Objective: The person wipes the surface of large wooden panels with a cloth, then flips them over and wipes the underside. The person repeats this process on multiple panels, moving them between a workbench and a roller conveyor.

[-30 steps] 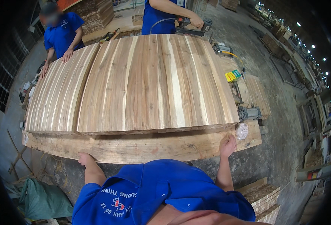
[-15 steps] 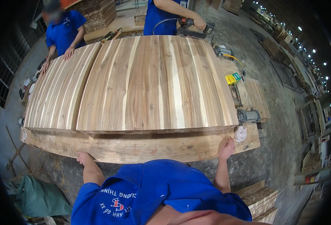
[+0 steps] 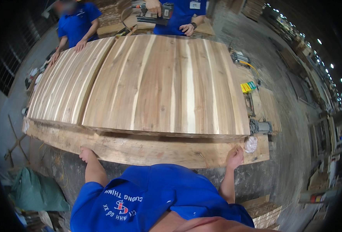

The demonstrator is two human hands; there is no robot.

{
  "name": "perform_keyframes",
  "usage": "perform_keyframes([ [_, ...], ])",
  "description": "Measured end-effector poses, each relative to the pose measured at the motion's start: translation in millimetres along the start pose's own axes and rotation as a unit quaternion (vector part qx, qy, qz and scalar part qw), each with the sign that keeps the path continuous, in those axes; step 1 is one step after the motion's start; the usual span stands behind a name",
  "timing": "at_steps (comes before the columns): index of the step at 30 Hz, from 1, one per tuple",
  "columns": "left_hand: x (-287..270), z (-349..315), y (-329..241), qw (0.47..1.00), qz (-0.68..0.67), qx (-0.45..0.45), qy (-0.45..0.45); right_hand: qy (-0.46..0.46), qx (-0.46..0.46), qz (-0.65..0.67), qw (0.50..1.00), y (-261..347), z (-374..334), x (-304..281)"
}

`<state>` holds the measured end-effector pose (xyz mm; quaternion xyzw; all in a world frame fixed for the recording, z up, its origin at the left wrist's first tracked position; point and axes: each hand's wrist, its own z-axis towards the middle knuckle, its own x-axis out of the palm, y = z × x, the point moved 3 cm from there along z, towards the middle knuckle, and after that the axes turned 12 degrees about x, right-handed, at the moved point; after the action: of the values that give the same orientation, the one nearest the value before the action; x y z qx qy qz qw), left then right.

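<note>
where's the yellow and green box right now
In the head view, the small yellow and green box sits on the person's right, just past the right edge of the big glued wooden panel.
</note>
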<state>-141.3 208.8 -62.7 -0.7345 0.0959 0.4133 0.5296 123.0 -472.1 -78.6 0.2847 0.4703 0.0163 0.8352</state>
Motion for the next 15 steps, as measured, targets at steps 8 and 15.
perform_keyframes([
  [8,4.8,7.4,3.0,0.999,0.018,0.025,0.025,0.023,0.009,-0.001,1.0,2.0,-0.9,-1.9],
  [15,5.1,10.2,5.4,0.999,0.018,0.019,0.022,0.029,-0.006,0.001,1.0,-2.4,0.9,-0.7],
])
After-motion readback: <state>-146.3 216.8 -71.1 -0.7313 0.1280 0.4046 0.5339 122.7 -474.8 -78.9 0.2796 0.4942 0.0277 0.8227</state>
